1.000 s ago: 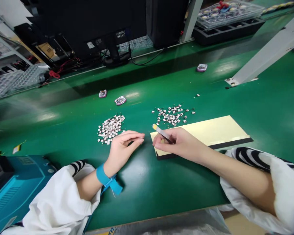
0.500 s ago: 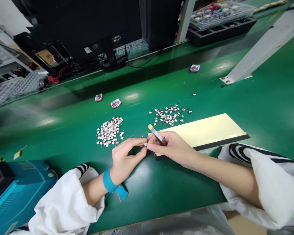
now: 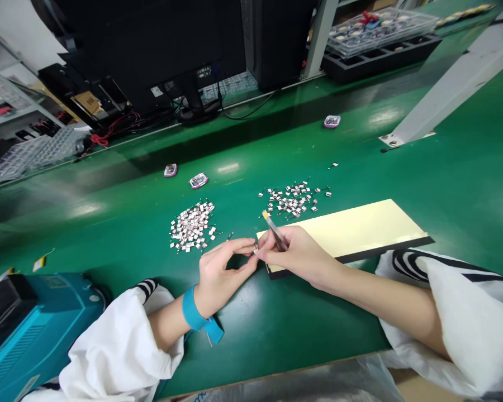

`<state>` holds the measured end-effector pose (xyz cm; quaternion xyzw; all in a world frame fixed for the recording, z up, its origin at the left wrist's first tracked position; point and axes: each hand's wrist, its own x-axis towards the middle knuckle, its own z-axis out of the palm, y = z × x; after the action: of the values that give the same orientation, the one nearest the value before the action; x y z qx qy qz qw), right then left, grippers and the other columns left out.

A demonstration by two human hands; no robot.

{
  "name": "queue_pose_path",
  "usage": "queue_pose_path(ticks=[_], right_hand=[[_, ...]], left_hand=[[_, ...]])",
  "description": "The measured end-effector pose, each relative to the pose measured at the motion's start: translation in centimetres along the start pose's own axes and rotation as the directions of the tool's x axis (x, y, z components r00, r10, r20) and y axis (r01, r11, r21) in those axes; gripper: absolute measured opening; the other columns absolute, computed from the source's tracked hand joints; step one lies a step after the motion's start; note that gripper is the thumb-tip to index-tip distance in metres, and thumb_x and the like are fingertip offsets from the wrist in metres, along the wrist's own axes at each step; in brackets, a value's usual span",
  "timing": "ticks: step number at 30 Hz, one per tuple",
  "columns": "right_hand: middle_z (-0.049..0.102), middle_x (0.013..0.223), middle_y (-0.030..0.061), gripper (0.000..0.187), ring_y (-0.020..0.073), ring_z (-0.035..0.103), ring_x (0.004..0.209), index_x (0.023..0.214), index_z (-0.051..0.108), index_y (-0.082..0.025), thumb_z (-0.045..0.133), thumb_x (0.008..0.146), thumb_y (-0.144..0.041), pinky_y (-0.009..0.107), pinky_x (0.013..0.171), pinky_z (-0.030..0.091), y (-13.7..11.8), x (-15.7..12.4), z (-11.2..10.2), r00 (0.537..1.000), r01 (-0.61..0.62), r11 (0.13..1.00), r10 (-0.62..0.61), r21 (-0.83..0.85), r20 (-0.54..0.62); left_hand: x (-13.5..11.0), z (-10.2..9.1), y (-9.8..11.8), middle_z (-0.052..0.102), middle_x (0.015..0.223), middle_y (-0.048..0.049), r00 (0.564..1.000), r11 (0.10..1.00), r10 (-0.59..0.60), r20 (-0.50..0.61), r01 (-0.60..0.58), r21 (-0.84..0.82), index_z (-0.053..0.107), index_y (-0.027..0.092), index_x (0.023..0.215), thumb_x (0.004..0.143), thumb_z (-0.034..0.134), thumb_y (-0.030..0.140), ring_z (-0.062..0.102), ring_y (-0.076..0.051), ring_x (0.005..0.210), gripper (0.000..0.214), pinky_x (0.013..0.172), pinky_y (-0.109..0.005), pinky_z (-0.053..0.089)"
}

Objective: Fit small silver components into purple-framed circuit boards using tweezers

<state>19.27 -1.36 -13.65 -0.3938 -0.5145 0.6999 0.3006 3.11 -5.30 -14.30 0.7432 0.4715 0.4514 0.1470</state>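
Just right of the pile of tiny metal parts (image 3: 191, 227), my left hand (image 3: 224, 273) pinches one small part (image 3: 255, 252) steadily, close beside the slim tweezers (image 3: 274, 229) gripped firmly in my right hand (image 3: 297, 254).

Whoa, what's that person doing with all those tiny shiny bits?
A person's left hand pinches a tiny silvery piece in its fingertips, right beside the tweezers held in the right hand. A bigger heap of similar pieces and a smaller heap lie on the green mat, near a pale yellow board.
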Motion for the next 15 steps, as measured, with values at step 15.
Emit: queue_pose_path(ticks=[15], right_hand=[[0.045,0.05,-0.0014,0.025,0.0111,0.039,0.042,0.07,0.056,-0.017,0.045,0.075,-0.039,0.022,0.043,0.027,-2.0,0.6,-4.1,0.869,0.181,0.436,-0.491,-0.882,-0.064]], left_hand=[[5.0,-3.1,-0.7,0.065,0.094,-0.0072,0.897,0.913,0.069,0.436,-0.232,0.334,0.05,0.016,0.112,0.08,0.055,0.038,0.062,-0.02,0.084,0.039,0.073,-0.031,0.051]])
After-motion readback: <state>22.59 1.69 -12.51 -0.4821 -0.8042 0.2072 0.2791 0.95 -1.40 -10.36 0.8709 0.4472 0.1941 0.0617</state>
